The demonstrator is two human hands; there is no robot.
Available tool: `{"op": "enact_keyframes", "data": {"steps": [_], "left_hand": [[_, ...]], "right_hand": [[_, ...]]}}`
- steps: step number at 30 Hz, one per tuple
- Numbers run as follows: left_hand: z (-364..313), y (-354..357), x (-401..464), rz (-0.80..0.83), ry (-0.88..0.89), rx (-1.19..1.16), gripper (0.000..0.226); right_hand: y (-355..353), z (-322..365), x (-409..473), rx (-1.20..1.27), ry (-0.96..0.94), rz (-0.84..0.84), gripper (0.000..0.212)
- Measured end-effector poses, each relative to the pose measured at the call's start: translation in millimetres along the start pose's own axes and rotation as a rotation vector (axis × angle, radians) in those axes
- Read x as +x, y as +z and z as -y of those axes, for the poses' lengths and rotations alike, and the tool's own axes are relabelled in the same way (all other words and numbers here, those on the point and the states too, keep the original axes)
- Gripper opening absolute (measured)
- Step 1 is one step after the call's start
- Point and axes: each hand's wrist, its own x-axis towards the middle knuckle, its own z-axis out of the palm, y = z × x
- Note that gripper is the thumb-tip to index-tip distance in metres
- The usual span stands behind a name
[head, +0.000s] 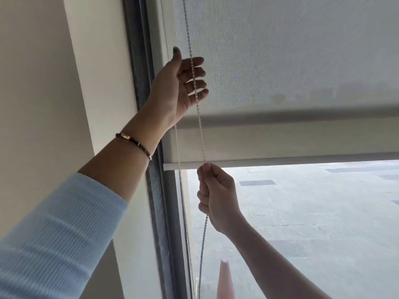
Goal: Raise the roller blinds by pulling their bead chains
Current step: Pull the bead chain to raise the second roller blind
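A grey roller blind covers the upper part of the window, and its white bottom bar hangs about halfway down the frame. A white bead chain runs down in front of the blind's left edge. My right hand is closed in a fist around the front strand, just below the bottom bar. My left hand is raised higher, fingers loosely curled and apart, with the chain passing in front of them. A second strand hangs further left, close to the frame.
A dark window frame and a cream wall stand at the left. Through the glass below the blind lie grey pavement and an orange traffic cone.
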Motion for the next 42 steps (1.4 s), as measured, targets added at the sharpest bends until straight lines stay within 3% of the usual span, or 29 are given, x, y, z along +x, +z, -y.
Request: {"op": "enact_keyframes", "data": {"steps": [6, 24, 30, 33, 37, 42], "left_hand": [[-4, 19, 9, -0.075, -0.063, -0.239, 0.056], [79, -3, -51, -0.044, -0.111, -0.236, 0.057], [96, -7, -83, -0.097, -0.076, -0.152, 0.056], [97, -13, -95, -0.131, -0.069, -0.152, 0.055], [92, -16, -102, -0.145, -0.034, -0.149, 0.055], [99, -4, -109, -0.168, -0.011, -0.080, 0.055]], "right_hand": [[0, -14, -12, -0.018, 0.018, 0.038, 0.046], [-39, -76, -58, -0.167, 0.169, -0.054, 0.045], [-59, -91, -63, -0.112, 0.282, 0.049, 0.034], [-75, -80, -45, -0.133, 0.276, 0.045, 0.043], [-81, -26, 5, -0.225, 0.120, -0.041, 0.051], [-27, 72, 63, -0.127, -0.085, 0.125, 0.042]]}}
